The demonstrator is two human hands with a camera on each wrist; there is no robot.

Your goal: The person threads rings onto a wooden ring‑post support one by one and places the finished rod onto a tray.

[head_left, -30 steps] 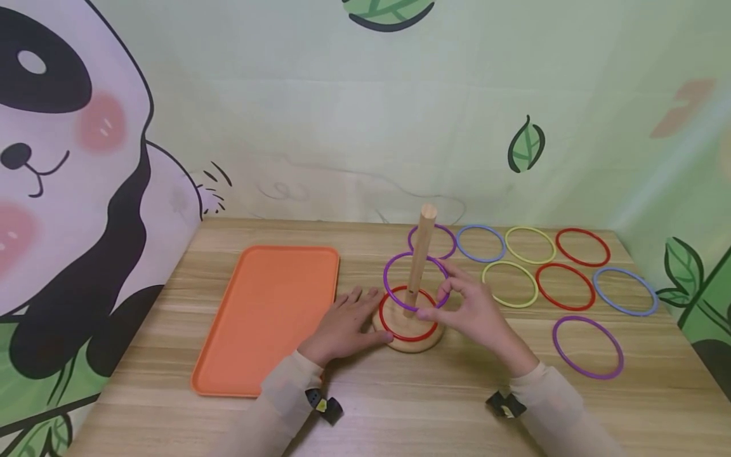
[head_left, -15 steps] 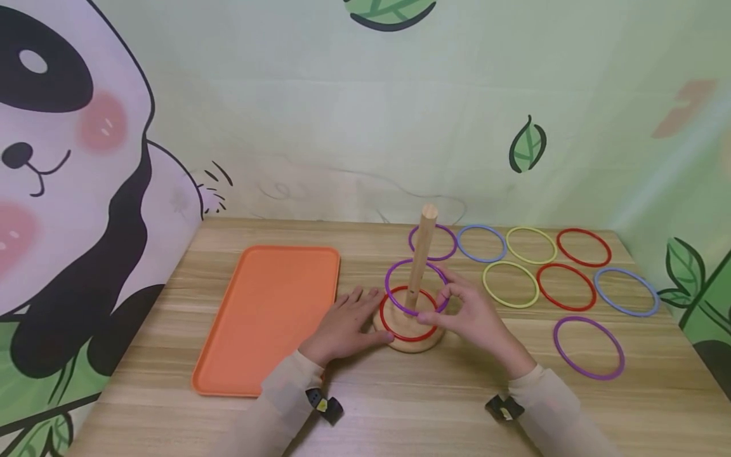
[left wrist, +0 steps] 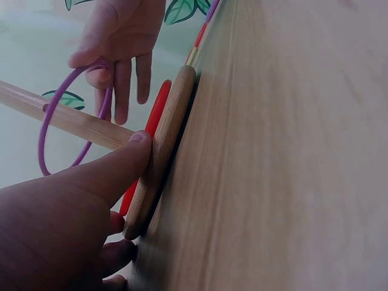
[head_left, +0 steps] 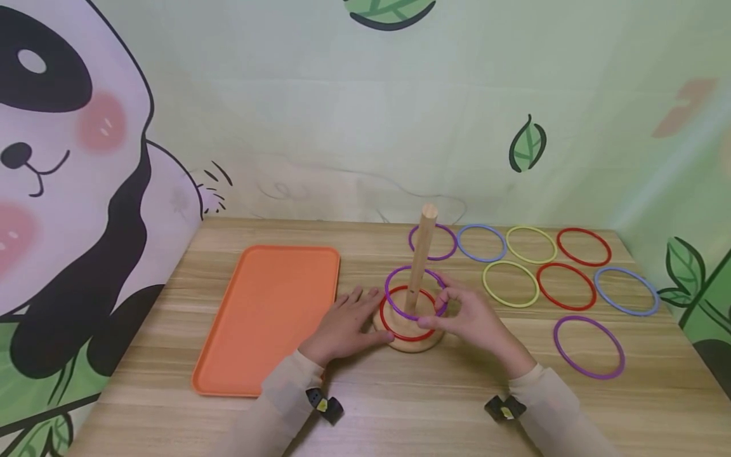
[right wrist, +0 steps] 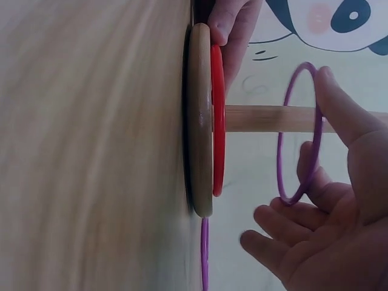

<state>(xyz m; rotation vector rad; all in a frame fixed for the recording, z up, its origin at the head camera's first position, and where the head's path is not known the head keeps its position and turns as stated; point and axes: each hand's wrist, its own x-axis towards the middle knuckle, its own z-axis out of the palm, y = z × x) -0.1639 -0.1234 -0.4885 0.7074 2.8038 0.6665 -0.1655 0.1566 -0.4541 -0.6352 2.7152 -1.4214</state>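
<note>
My right hand [head_left: 471,317] pinches a purple ring [head_left: 388,293] between thumb and fingers, the other fingers spread. The ring encircles the upright wooden peg [head_left: 421,254] and hangs part way down it, apart from the red ring below in both wrist views. That red ring [right wrist: 219,121] lies around the peg on the round wooden base [right wrist: 200,121]. My left hand [head_left: 342,330] rests at the base's left side with fingers outstretched. Its thumb [left wrist: 124,163] touches the base near the red ring.
An orange tray [head_left: 265,317] lies on the table left of the stand. Behind and to the right are several loose rings, among them a blue ring [head_left: 605,304], a yellow ring [head_left: 485,289] and another purple ring [head_left: 591,374]. A panda-painted backdrop [head_left: 342,127] stands behind.
My right hand has lowered the purple ring along the peg toward the red ring. The left hand has stayed in place beside the base.
</note>
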